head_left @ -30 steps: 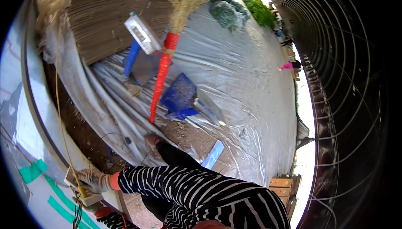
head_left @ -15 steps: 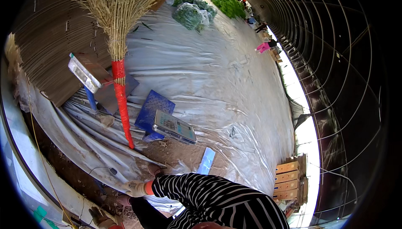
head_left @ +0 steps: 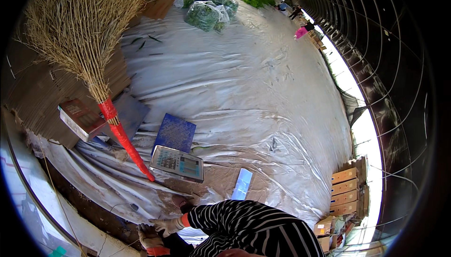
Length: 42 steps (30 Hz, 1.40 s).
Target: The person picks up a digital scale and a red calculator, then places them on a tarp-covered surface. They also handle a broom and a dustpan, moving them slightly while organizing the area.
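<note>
Head view: just ahead of me, the person's right hand (head_left: 169, 226) spreads gloved fingers beside the left hand (head_left: 150, 240), whose grip I can't tell. Past them, a dark cord (head_left: 135, 207) lies unheld by plastic sheeting (head_left: 263, 92); blue-plated scale (head_left: 174, 137) and red-handled broom (head_left: 97, 69) rest untouched; bagged greens (head_left: 202, 16) sit far off.

From my remote view: right arm (head_left: 249, 219), striped sleeve, stretched leftward along lower edge; orange cuff (head_left: 185, 220) at wrist. Right hand (head_left: 168, 227) pale-gloved. Left hand (head_left: 149, 240), likewise gloved, just beside it, near lower edge. Grip of both hands too small to read.
</note>
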Each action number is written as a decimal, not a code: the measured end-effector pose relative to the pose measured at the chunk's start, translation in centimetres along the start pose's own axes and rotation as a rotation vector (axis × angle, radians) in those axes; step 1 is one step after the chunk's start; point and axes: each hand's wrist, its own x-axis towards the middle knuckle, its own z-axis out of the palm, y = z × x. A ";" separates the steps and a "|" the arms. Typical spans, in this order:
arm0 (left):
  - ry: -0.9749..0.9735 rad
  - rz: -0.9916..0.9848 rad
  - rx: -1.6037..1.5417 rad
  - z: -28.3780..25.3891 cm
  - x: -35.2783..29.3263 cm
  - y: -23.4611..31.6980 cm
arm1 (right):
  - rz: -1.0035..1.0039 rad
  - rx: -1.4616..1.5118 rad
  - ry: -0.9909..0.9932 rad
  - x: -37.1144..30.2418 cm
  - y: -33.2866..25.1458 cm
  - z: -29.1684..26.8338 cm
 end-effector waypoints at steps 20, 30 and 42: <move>-0.378 0.632 -0.259 5.1 -20.0 20.5 | -0.388 -1.392 -0.037 -2.1 -1.4 0.7; 0.281 0.679 -0.006 -8.1 -20.6 29.5 | 0.314 -1.769 0.208 -16.7 0.4 -13.8; 0.578 0.559 0.291 -13.7 -16.7 32.9 | 1.027 -1.741 0.513 -38.6 -1.9 -21.3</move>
